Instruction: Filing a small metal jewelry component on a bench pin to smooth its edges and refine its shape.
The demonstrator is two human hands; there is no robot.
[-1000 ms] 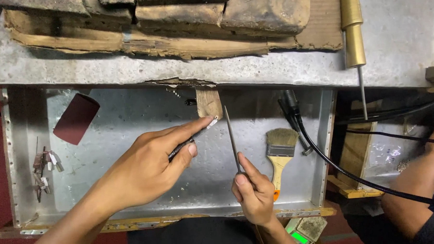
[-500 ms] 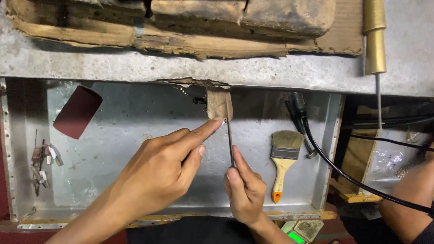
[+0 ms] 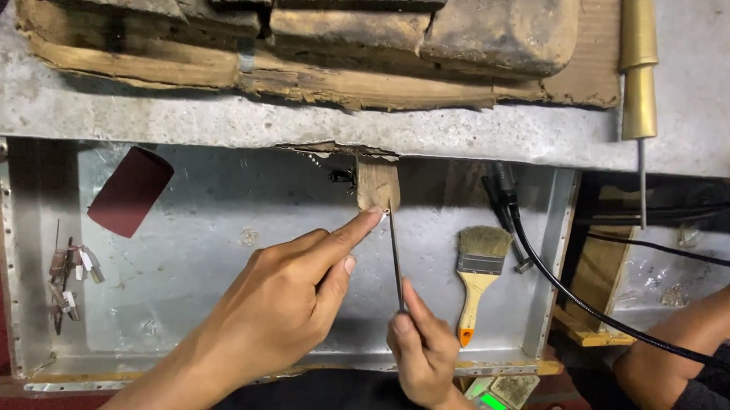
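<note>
Two hands work over a shallow sheet-metal tray (image 3: pixel 207 315) slung under the front edge of a grey, scuffed metal bench top (image 3: pixel 460 137). Places below are given relative to the small wooden bench peg (image 3: pixel 377 187), a short upright block that juts down from the bench edge into the tray. Behind the peg, on the bench top, lies a slab of worn brown blocks on frayed cardboard (image 3: pixel 311 45). To the peg's right, a brass-coloured tapered rod with a thin steel tip (image 3: pixel 638 66) lies on the bench top, and a black cable (image 3: pixel 579 303) runs down from beside the peg across the tray's right wall. Left of the peg, a dark red piece of abrasive sheet (image 3: pixel 130 191) lies in the tray; far left, against the tray wall, sits a cluster of small metal bits (image 3: pixel 66 276). Right of the peg and lower lies a flat paintbrush with a yellow handle and orange tip (image 3: pixel 476 278). The left hand (image 3: pixel 279 305) has its forefinger and thumb brought together, the forefinger tip touching the peg's lower end; whether it pinches anything cannot be told. The right hand (image 3: pixel 423 352), below the peg, is closed on a thin dark needle file (image 3: pixel 396 256), whose tip meets the peg beside that fingertip. Another person's forearm (image 3: pixel 677 340) enters at far right.
</note>
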